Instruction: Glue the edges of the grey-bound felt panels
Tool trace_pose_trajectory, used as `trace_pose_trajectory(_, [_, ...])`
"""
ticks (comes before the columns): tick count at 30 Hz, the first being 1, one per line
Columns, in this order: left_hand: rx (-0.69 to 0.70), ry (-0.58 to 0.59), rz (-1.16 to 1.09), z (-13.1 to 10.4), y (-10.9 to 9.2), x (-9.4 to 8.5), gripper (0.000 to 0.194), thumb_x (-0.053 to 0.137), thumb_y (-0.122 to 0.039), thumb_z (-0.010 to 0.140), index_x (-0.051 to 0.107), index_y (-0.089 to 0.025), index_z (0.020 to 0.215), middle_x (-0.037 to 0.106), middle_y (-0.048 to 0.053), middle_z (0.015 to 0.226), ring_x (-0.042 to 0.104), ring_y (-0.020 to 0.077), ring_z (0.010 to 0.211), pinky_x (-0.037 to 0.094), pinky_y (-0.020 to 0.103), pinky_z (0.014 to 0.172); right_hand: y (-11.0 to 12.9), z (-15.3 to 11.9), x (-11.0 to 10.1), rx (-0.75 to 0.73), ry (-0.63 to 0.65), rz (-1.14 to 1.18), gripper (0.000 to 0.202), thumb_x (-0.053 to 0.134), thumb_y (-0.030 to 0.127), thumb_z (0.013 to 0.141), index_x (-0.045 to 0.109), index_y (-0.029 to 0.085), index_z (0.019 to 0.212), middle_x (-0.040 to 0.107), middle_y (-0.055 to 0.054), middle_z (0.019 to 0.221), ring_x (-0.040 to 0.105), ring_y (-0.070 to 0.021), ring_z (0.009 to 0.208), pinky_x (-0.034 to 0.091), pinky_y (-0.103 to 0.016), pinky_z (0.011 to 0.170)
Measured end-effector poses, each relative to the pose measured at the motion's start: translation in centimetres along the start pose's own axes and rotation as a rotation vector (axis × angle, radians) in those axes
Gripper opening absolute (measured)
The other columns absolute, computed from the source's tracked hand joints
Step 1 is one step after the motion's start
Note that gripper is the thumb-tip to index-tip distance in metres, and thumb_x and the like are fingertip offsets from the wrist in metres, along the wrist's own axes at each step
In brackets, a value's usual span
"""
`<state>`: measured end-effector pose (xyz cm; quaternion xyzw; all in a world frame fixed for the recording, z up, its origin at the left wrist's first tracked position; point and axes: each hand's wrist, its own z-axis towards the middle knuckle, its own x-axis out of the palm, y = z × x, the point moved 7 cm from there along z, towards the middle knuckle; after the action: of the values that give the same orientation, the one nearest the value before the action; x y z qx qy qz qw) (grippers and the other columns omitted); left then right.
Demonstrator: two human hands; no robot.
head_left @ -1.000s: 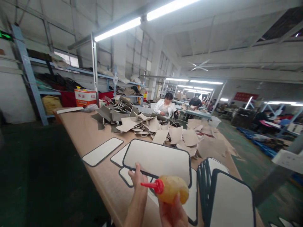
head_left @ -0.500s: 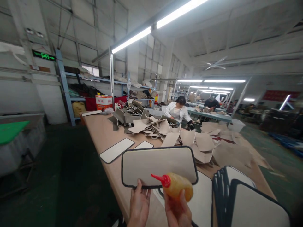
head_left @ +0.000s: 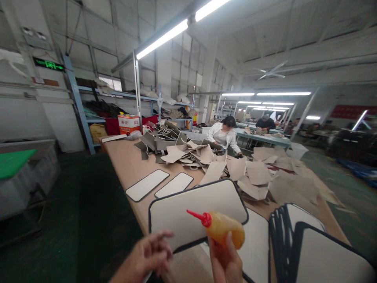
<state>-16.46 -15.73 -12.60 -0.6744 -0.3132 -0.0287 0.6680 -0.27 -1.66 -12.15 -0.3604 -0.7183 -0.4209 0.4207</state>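
Note:
My right hand (head_left: 225,257) is wrapped around a squeeze bottle (head_left: 226,230) of amber liquid, its long red nozzle pointing left. Behind the bottle stands a beige rectangular panel (head_left: 182,214) with rounded corners and a dark border, tilted with its right side higher. Whether my right fingers also touch this panel is hidden. My left hand (head_left: 150,253), slightly blurred, is at the panel's lower left corner with fingers apart and part bent, holding nothing I can see. Two similar smaller-looking panels, a left one (head_left: 147,184) and a right one (head_left: 174,184), lie flat beyond.
A heap of beige and grey cut pieces (head_left: 188,153) covers the table's (head_left: 125,165) far part. Dark-edged panels (head_left: 326,255) are stacked at right. Across the table a person in a white jacket (head_left: 222,135) leans over. A green board (head_left: 16,163) lies on a bin at left.
My left hand has come off the panel's lower edge and moved left and down. The panel has tilted, its left side dropping. The bottle stays in my right hand, shifted slightly right.

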Motion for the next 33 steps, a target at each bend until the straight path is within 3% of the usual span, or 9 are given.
trace_pose_trajectory(3, [0.306, -0.020, 0.382, 2.8, -10.2, 1.1, 0.049, 0.084, -0.023, 0.064, 0.069, -0.018, 0.111, 0.071, 0.006, 0.090, 0.067, 0.0209, 0.085, 0.051, 0.030, 0.080, -0.4, -0.4, 0.2, -0.004, 0.026, -0.040, 0.058, 0.098, 0.027, 0.036, 0.075, 0.024, 0.089, 0.073, -0.005, 0.098, 0.071, -0.0200, 0.079, 0.059, -0.029, 0.072])
trace_pose_trajectory(6, [0.405, 0.003, 0.508, 7.6, -14.4, 3.7, 0.061, 0.082, -0.001, 0.045, 0.072, -0.018, 0.102, 0.070, 0.011, 0.108, 0.061, 0.0278, 0.112, 0.045, 0.034, 0.099, -0.8, -0.9, 0.4, 0.006, 0.049, -0.085, 0.061, 0.098, 0.029, 0.037, 0.075, 0.025, 0.094, 0.072, -0.005, 0.105, 0.070, -0.0194, 0.087, 0.057, -0.028, 0.080])
trace_pose_trajectory(9, [0.316, 0.039, 0.549, 12.0, -13.5, 5.5, 0.062, 0.077, 0.010, 0.034, 0.073, -0.018, 0.090, 0.071, 0.010, 0.098, 0.057, 0.0318, 0.121, 0.042, 0.034, 0.102, -0.8, -1.4, 0.1, 0.003, 0.040, -0.117, 0.059, 0.098, 0.033, 0.037, 0.075, 0.026, 0.092, 0.072, -0.002, 0.105, 0.070, -0.0190, 0.089, 0.047, -0.035, 0.099])
trace_pose_trajectory(12, [0.188, 0.289, 0.713, 14.0, -11.3, 7.5, 0.052, 0.080, 0.001, 0.040, 0.073, -0.020, 0.087, 0.072, 0.003, 0.080, 0.066, 0.0299, 0.096, 0.049, 0.034, 0.089, 0.0, -1.6, -0.6, -0.021, 0.004, -0.115, 0.059, 0.098, 0.032, 0.035, 0.075, 0.029, 0.089, 0.073, 0.002, 0.102, 0.069, -0.0169, 0.088, 0.033, -0.037, 0.111])
trace_pose_trajectory(16, [0.144, 0.574, 0.834, 13.7, -9.7, 9.7, 0.028, 0.076, -0.018, 0.062, 0.074, -0.017, 0.090, 0.074, 0.001, 0.083, 0.066, 0.0234, 0.081, 0.049, 0.029, 0.077, 1.1, -1.3, -0.8, -0.047, -0.014, -0.087, 0.056, 0.098, 0.033, 0.038, 0.075, 0.028, 0.088, 0.073, 0.001, 0.100, 0.069, -0.0150, 0.086, 0.047, -0.028, 0.098])
trace_pose_trajectory(21, [0.306, 0.244, 0.692, 13.8, -10.3, 9.8, 0.048, 0.082, -0.005, 0.045, 0.072, -0.022, 0.088, 0.073, 0.006, 0.096, 0.060, 0.0315, 0.114, 0.043, 0.032, 0.098, 1.3, -0.9, -0.4, -0.071, 0.015, -0.041, 0.052, 0.097, 0.029, 0.038, 0.076, 0.024, 0.085, 0.073, -0.001, 0.095, 0.070, -0.0176, 0.082, 0.057, -0.025, 0.077])
trace_pose_trajectory(24, [0.253, 0.096, 0.587, 14.1, -10.0, 9.0, 0.043, 0.080, -0.004, 0.047, 0.070, -0.024, 0.085, 0.073, 0.007, 0.089, 0.061, 0.0328, 0.113, 0.046, 0.033, 0.096, 1.2, -0.9, -0.4, -0.065, 0.048, -0.034, 0.049, 0.097, 0.031, 0.041, 0.076, 0.022, 0.084, 0.073, -0.005, 0.094, 0.070, -0.0198, 0.082, 0.058, -0.028, 0.077])
trace_pose_trajectory(28, [0.327, 0.184, 0.713, 14.5, -10.5, 9.7, 0.039, 0.080, -0.026, 0.060, 0.071, -0.021, 0.097, 0.074, 0.008, 0.092, 0.067, 0.0309, 0.102, 0.051, 0.032, 0.086, 1.5, -0.6, -0.6, -0.072, 0.094, -0.042, 0.047, 0.096, 0.032, 0.045, 0.076, 0.022, 0.086, 0.073, -0.006, 0.095, 0.070, -0.0205, 0.085, 0.058, -0.028, 0.079])
trace_pose_trajectory(33, [0.356, 0.482, 0.857, 14.7, -9.4, 12.1, 0.038, 0.078, -0.024, 0.063, 0.074, -0.019, 0.101, 0.074, 0.006, 0.097, 0.068, 0.0279, 0.093, 0.052, 0.032, 0.083, 1.0, -0.3, -1.6, -0.059, 0.169, -0.075, 0.046, 0.094, 0.033, 0.052, 0.075, 0.022, 0.092, 0.073, -0.008, 0.099, 0.070, -0.0231, 0.090, 0.058, -0.032, 0.081])
